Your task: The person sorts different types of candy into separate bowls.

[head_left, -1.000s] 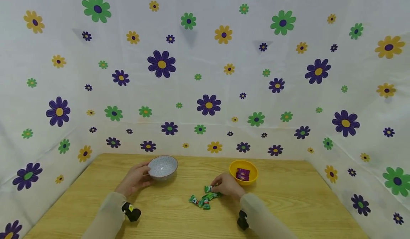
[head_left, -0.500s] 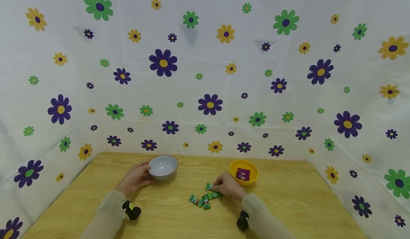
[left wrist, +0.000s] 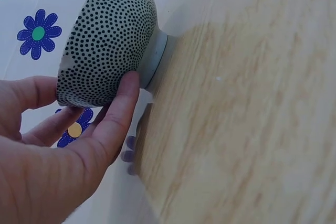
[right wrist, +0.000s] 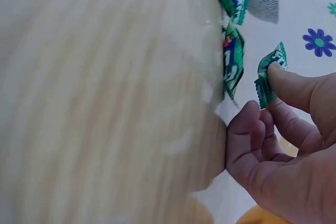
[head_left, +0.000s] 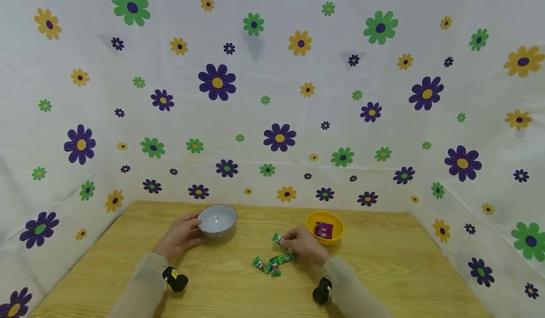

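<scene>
My left hand [head_left: 180, 236] holds a speckled bowl [head_left: 217, 220] by its left side, at the back left of the table. In the left wrist view, the dotted outer wall [left wrist: 107, 45] of the bowl shows, with the thumb at the rim and a finger against the wall near the foot. My right hand [head_left: 307, 245] pinches one green-wrapped candy [right wrist: 269, 72] between thumb and fingers, just above the table. Several more green-wrapped candies [head_left: 275, 267] lie in a loose cluster just below and left of that hand.
A yellow bowl [head_left: 311, 233] with purple-wrapped sweets [head_left: 323, 230] in it stands just behind and right of my right hand. The wooden table [head_left: 230, 289] is enclosed at the back and sides by a white flower-print cloth [head_left: 238, 114].
The right hand has lifted the pinched candy slightly up and away from the cluster. My left hand stays at the speckled bowl. The head view has shifted a little.
</scene>
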`<state>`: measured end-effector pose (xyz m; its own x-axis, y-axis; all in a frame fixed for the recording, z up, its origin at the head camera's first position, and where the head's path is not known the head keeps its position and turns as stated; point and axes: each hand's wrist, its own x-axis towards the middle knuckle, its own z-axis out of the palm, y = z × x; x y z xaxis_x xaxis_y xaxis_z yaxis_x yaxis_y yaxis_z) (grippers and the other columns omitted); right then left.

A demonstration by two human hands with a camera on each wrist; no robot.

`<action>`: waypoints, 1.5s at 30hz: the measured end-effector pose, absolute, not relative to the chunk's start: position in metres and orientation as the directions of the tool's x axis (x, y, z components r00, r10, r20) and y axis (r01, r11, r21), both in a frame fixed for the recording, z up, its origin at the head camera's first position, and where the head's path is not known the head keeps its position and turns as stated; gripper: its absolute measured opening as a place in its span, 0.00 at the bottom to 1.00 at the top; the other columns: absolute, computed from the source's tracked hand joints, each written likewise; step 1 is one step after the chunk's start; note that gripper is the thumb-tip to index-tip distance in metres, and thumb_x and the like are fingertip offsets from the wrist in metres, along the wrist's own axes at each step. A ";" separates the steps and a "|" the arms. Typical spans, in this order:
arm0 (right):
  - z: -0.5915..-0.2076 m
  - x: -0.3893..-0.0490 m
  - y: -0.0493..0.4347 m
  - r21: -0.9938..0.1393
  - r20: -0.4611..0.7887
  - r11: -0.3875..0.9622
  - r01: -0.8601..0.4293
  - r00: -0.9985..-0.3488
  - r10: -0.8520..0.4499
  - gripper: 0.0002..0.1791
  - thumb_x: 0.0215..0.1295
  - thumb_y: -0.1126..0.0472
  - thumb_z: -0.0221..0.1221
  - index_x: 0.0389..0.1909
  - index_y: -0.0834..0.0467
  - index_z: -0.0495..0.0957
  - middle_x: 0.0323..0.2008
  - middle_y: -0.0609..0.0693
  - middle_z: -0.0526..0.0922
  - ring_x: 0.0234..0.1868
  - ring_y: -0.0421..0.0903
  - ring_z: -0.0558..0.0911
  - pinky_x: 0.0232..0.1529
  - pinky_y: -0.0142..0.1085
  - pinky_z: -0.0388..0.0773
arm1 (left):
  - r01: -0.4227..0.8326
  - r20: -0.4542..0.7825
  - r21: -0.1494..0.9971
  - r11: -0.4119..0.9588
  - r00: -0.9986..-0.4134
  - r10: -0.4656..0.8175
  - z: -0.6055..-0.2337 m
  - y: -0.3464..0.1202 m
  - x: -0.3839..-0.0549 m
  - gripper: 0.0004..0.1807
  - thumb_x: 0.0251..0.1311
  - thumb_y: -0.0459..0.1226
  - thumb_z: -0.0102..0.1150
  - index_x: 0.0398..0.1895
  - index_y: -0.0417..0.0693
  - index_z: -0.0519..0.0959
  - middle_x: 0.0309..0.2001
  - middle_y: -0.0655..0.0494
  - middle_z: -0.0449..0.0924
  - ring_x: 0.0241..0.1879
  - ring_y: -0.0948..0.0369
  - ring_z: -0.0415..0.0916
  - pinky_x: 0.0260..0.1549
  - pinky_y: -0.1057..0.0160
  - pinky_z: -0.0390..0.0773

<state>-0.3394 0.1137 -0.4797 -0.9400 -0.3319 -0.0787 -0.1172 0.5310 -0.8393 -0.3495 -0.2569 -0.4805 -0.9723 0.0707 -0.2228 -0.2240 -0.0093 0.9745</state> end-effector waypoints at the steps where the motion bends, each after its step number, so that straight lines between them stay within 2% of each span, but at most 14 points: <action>1: -0.479 -0.340 0.113 -0.848 -0.080 0.519 -0.108 -0.942 -0.327 0.09 0.67 0.58 0.62 0.39 0.60 0.83 0.32 0.49 0.80 0.28 0.43 0.73 0.31 0.31 0.73 | -0.222 -0.221 0.975 -0.012 -0.973 0.074 -0.480 -0.257 -0.349 0.32 0.76 0.38 0.38 0.78 0.38 0.45 0.73 0.31 0.49 0.67 0.40 0.60 0.59 0.46 0.75; 11: -0.479 -0.346 0.102 -0.930 -0.123 0.368 0.013 -0.953 -0.277 0.14 0.64 0.54 0.65 0.42 0.60 0.83 0.32 0.46 0.81 0.26 0.42 0.71 0.30 0.30 0.72 | -0.221 -0.218 0.975 -0.034 -0.972 0.084 -0.482 -0.260 -0.350 0.32 0.75 0.36 0.41 0.78 0.40 0.46 0.74 0.32 0.48 0.68 0.40 0.61 0.59 0.48 0.76; 17: -0.482 -0.350 0.096 -0.963 -0.119 0.265 0.049 -0.959 -0.257 0.16 0.63 0.53 0.65 0.44 0.60 0.83 0.30 0.45 0.79 0.24 0.41 0.68 0.29 0.31 0.70 | -0.221 -0.218 0.974 -0.042 -0.974 0.067 -0.479 -0.258 -0.348 0.31 0.74 0.35 0.40 0.77 0.39 0.48 0.73 0.31 0.50 0.63 0.43 0.66 0.59 0.47 0.75; 23: -0.479 -0.351 0.087 -0.972 -0.127 0.223 0.074 -0.964 -0.234 0.18 0.61 0.50 0.67 0.46 0.58 0.84 0.36 0.47 0.82 0.26 0.43 0.69 0.28 0.31 0.69 | -0.218 -0.217 0.976 -0.023 -0.974 0.061 -0.477 -0.256 -0.348 0.31 0.74 0.36 0.40 0.77 0.39 0.48 0.73 0.30 0.50 0.64 0.41 0.65 0.59 0.47 0.75; 27: -0.478 -0.352 0.079 -0.976 -0.116 0.206 0.064 -0.961 -0.252 0.19 0.61 0.50 0.67 0.47 0.58 0.84 0.41 0.49 0.83 0.31 0.45 0.71 0.32 0.33 0.71 | -0.224 -0.222 0.975 -0.017 -0.973 0.055 -0.481 -0.258 -0.349 0.31 0.74 0.36 0.38 0.77 0.39 0.48 0.73 0.32 0.51 0.66 0.39 0.63 0.59 0.47 0.75; 31: -0.477 -0.353 0.070 -0.975 -0.107 0.219 0.050 -0.961 -0.256 0.21 0.60 0.47 0.67 0.48 0.57 0.84 0.48 0.49 0.83 0.43 0.48 0.75 0.45 0.39 0.76 | -0.217 -0.215 0.976 -0.024 -0.975 0.058 -0.482 -0.259 -0.349 0.31 0.74 0.36 0.38 0.77 0.39 0.48 0.73 0.31 0.50 0.67 0.38 0.61 0.57 0.48 0.76; 34: -0.475 -0.354 0.062 -0.976 -0.110 0.211 0.055 -0.960 -0.256 0.22 0.60 0.47 0.67 0.49 0.57 0.83 0.51 0.49 0.82 0.51 0.51 0.76 0.53 0.44 0.75 | -0.217 -0.216 0.976 -0.027 -0.975 0.051 -0.483 -0.259 -0.348 0.32 0.74 0.36 0.39 0.77 0.39 0.48 0.73 0.32 0.50 0.67 0.38 0.61 0.57 0.48 0.77; 45: -0.468 -0.352 0.022 -0.990 -0.108 0.114 0.078 -0.952 -0.285 0.17 0.64 0.53 0.65 0.48 0.59 0.83 0.48 0.50 0.81 0.51 0.51 0.76 0.51 0.43 0.77 | -0.213 -0.210 0.976 -0.038 -0.976 0.059 -0.484 -0.260 -0.349 0.32 0.74 0.37 0.42 0.77 0.39 0.49 0.73 0.32 0.52 0.64 0.42 0.67 0.56 0.49 0.78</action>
<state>-0.3521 0.0219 -0.4684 -0.9524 -0.2851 -0.1077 0.0778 0.1143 -0.9904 -0.3486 -0.2596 -0.4843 -0.9759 0.0591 -0.2101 -0.2125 -0.0379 0.9764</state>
